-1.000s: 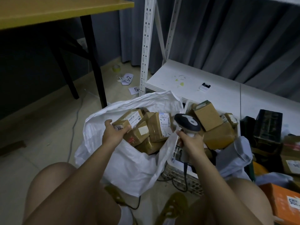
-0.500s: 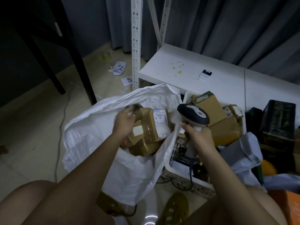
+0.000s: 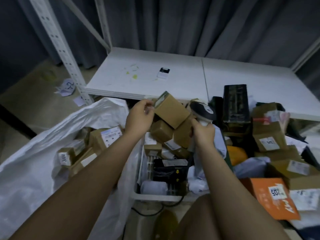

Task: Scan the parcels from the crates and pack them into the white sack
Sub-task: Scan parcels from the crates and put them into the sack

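While I watch from far away, this is what I see.

Left hand: my left hand is up over the crate, and its fingers are pinching the top left corner of a brown box.
Right hand: my right hand is wrapped tight round the white handle of the scanner. The scanner's dark head sits just above my fist, right beside the brown box.
Brown box: it is tilted, on top of the heap of other brown boxes in the white crate. It has a pale label on its top end, but I cannot read it.
White crate: it stands on the floor between my arms. A black parcel and some white bags lie low inside it.
White sack: it is open on the left, just beside the crate. Brown boxes with white labels lie inside it, like the big one near my left arm.
Right side: more parcels are piled here, with a tall dark box and an orange bag.
Shelf: a low white shelf sits behind it all, with a small black and white thing on it.
Floor: bits of paper lie by the shelf post.
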The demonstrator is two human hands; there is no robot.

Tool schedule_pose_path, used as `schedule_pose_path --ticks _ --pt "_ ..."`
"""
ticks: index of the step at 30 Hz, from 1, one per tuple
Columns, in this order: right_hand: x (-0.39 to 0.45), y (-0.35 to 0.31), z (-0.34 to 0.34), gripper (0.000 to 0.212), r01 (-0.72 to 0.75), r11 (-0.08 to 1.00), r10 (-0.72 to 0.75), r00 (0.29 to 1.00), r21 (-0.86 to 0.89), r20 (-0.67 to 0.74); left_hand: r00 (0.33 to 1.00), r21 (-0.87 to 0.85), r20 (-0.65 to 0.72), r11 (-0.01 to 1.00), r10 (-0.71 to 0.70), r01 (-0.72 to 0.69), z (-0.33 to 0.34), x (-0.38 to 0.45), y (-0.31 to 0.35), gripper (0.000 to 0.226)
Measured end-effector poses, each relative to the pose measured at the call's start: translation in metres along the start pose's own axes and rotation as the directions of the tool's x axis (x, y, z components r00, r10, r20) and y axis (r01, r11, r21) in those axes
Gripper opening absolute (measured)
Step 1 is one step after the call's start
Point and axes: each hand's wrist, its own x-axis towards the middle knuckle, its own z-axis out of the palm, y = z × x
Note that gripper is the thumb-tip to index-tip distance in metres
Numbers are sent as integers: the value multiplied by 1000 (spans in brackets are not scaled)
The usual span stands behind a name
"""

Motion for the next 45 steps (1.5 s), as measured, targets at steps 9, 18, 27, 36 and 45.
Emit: schedule_pose_path --ticks 9,18,27,36,45 --pt "65 13 7 40 -90 975 90 996 204 10 925 137 60 921 -374 364 108 82 -11 79" --pt "93 20 -2 20 -108 980 94 992 169 85 775 -62 79 773 -626 631 139 133 -35 119" --pt "84 12 0 16 -74 975 61 996 209 65 933 -102 5 928 -360 358 95 99 -12 104" --pt "5 -14 2 41 -111 905 18 974 410 225 998 -215 -58 976 13 -25 -27 -42 9 76" --pt "-130 -3 18 42 -136 954 43 944 267 327 991 -354 88 926 -105 129 -131 -165 -13 77"
